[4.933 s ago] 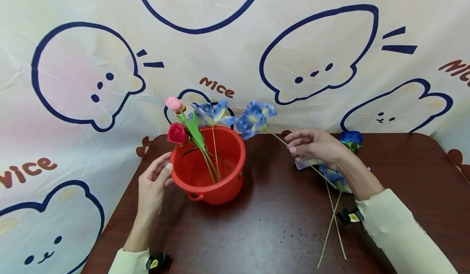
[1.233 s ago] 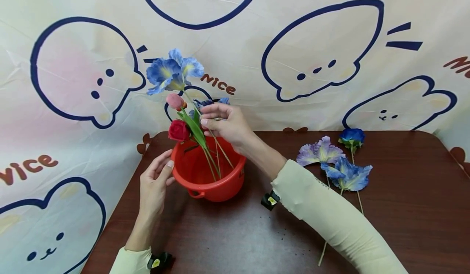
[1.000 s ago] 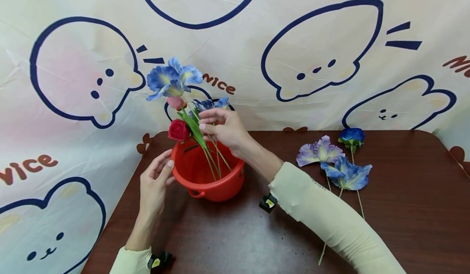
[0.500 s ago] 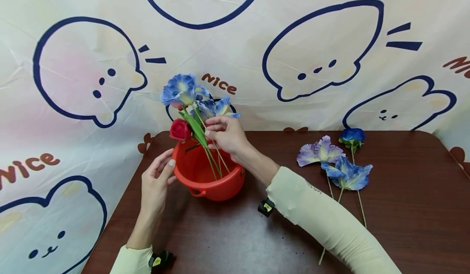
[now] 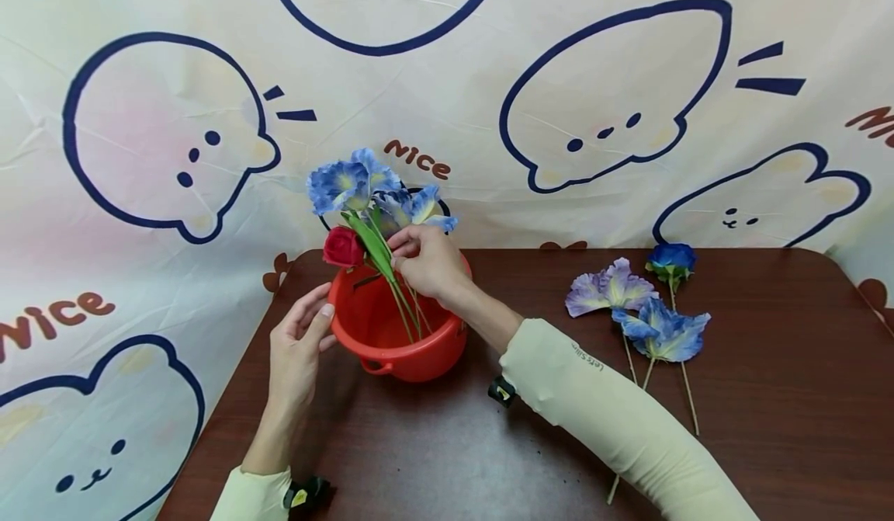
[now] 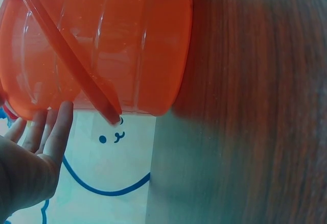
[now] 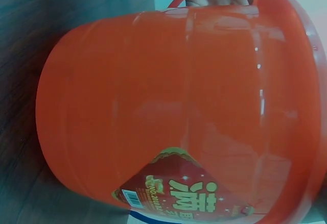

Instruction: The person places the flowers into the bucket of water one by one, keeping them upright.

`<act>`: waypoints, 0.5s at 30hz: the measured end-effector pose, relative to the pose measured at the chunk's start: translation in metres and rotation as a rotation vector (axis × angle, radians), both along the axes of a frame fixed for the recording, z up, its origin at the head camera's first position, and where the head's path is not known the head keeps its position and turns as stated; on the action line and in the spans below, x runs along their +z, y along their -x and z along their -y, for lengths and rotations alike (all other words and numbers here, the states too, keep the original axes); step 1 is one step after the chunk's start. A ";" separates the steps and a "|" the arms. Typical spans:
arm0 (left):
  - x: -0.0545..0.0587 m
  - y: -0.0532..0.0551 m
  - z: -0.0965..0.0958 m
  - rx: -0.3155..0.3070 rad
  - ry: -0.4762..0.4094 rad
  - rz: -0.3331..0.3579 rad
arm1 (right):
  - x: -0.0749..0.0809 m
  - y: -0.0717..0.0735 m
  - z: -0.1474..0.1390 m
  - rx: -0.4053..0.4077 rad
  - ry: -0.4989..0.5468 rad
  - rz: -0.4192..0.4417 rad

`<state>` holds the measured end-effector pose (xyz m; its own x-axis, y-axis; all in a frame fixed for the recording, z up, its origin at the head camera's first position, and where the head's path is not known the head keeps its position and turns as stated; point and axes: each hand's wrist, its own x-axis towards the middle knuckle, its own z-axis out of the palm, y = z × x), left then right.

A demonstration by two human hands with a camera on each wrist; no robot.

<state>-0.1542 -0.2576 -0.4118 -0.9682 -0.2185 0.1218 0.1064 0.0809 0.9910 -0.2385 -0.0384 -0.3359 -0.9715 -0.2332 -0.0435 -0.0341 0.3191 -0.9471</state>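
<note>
A red plastic bucket stands on the table, holding artificial flowers. My left hand touches the bucket's left rim; in the left wrist view its fingers extend straight to the outer wall. Above the bucket my right hand pinches the stem of a blue iris, whose bloom leans left and hides the pink tulip. Also in the bucket are a red rose, green leaves and another blue iris. The bucket's labelled side fills much of the right wrist view, with the right hand's fingertips hidden there.
On the right side of the brown table lie a purple iris, a blue iris and a dark blue rose, their stems toward me. The right sleeve passes over some stems. A cartoon-printed cloth hangs behind the table.
My right hand has carried the blue iris from the right side to the bucket, then lowered it, its bloom now covering the pink tulip. My left hand has stayed at the rim.
</note>
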 end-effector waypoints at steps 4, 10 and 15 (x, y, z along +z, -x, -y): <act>0.000 0.000 0.000 0.004 0.006 0.008 | -0.003 0.001 0.001 0.017 0.002 0.008; 0.000 0.000 0.000 0.004 0.020 0.014 | -0.005 0.002 0.002 0.032 -0.012 0.044; 0.000 0.000 0.001 0.001 0.017 0.013 | -0.005 0.003 0.003 0.026 -0.030 0.070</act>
